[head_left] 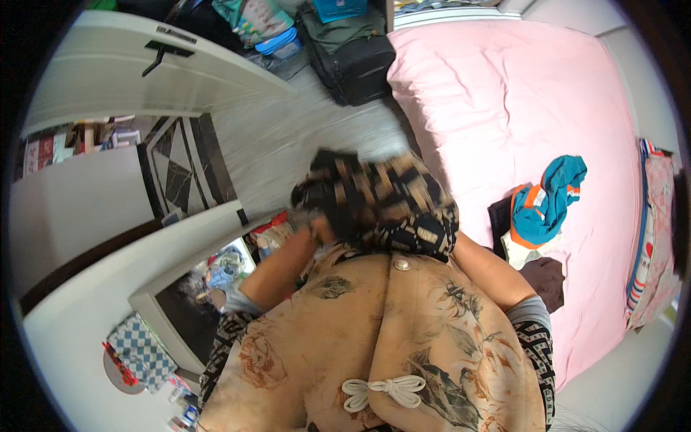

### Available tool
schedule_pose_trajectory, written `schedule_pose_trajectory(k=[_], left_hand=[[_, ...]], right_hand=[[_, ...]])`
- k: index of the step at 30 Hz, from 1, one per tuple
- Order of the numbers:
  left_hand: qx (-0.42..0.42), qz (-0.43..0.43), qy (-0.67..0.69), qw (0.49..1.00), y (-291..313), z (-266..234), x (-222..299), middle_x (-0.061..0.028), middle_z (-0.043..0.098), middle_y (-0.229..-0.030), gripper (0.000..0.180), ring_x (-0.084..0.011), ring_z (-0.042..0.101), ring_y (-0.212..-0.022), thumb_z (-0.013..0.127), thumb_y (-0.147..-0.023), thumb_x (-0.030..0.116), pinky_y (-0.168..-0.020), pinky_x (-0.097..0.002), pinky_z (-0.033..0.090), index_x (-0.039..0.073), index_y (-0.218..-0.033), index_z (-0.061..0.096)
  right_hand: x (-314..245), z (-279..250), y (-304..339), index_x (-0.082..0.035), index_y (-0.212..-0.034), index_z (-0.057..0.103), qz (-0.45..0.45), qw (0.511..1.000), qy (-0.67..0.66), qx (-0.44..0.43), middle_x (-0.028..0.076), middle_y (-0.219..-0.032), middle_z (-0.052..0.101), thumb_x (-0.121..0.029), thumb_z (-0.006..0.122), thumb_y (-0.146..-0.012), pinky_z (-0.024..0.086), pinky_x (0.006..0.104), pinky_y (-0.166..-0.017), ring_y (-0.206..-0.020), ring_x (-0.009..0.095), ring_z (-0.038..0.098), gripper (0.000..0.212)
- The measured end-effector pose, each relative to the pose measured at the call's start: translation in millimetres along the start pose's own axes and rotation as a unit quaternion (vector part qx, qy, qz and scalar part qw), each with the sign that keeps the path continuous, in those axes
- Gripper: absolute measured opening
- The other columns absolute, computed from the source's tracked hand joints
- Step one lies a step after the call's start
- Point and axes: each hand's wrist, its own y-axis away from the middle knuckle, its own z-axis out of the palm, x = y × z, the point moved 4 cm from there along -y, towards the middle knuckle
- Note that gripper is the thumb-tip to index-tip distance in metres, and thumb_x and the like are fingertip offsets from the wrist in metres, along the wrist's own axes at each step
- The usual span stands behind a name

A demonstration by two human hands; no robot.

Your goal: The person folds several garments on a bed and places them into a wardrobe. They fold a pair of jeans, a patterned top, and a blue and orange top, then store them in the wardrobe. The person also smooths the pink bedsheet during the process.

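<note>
A black garment with a tan block pattern is bunched up in front of my chest, blurred by motion. My left hand is closed on its left lower side, with most of the fingers behind the folds. My right forearm reaches up to the garment's right edge; the cloth covers the right hand, so its fingers do not show. To the right, on the pink bed, lie a teal garment with orange and white trim and a dark brown cloth.
The pink-sheeted bed fills the right side, with folded bedding along its far right edge. At the back stands a black bag. A white door is at the left, above a light cabinet with clothes beside it.
</note>
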Motion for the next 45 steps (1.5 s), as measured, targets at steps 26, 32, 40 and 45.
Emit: schedule_pose_trajectory(k=[26, 32, 40, 45], left_hand=[[0.104, 0.006, -0.106, 0.989, -14, 24, 84, -0.0081, 0.06, -0.128, 0.043, -0.0209, 0.06, -0.113, 0.043, -0.1, 0.03, -0.097, -0.0382, 0.049, 0.005, -0.134, 0.05], [0.015, 0.049, -0.079, 0.996, -19, 25, 116, -0.0111, 0.061, -0.126, 0.044, -0.0239, 0.061, -0.112, 0.042, -0.1, 0.031, -0.096, -0.0401, 0.049, 0.003, -0.131, 0.052], [0.044, -0.003, -0.107, 0.993, 3, 2, 126, -0.0122, 0.062, -0.125, 0.044, -0.0235, 0.063, -0.109, 0.044, -0.099, 0.032, -0.092, -0.0406, 0.052, 0.003, -0.132, 0.052], [0.147, -0.146, -0.117, 0.971, 47, -1, 82, -0.0114, 0.061, -0.126, 0.045, -0.0224, 0.062, -0.111, 0.052, -0.097, 0.029, -0.093, -0.0396, 0.052, 0.002, -0.132, 0.051]], right_hand=[[-93, -63, 37, 0.003, -0.113, 0.059, -0.053, 0.912, -0.22, 0.343, 0.013, -0.099, 0.069, -0.016, 0.049, -0.095, 0.057, 0.0341, -0.078, -0.083, 0.021, 0.068, 0.028], [-118, -59, 24, 0.0, -0.128, 0.051, -0.123, 0.914, -0.321, 0.216, 0.011, -0.119, 0.064, -0.039, 0.042, -0.102, 0.051, 0.0356, -0.093, -0.105, 0.019, 0.062, 0.048], [-129, -50, 12, 0.001, -0.109, 0.064, -0.087, 0.956, -0.144, 0.239, 0.007, -0.1, 0.07, -0.018, 0.062, -0.092, 0.05, 0.0275, -0.083, -0.088, 0.013, 0.065, 0.026], [-99, 5, 56, 0.002, -0.11, 0.063, 0.032, 0.942, -0.191, 0.273, 0.01, -0.105, 0.069, -0.008, 0.064, -0.087, 0.051, 0.0309, -0.088, -0.095, 0.017, 0.066, 0.025]])
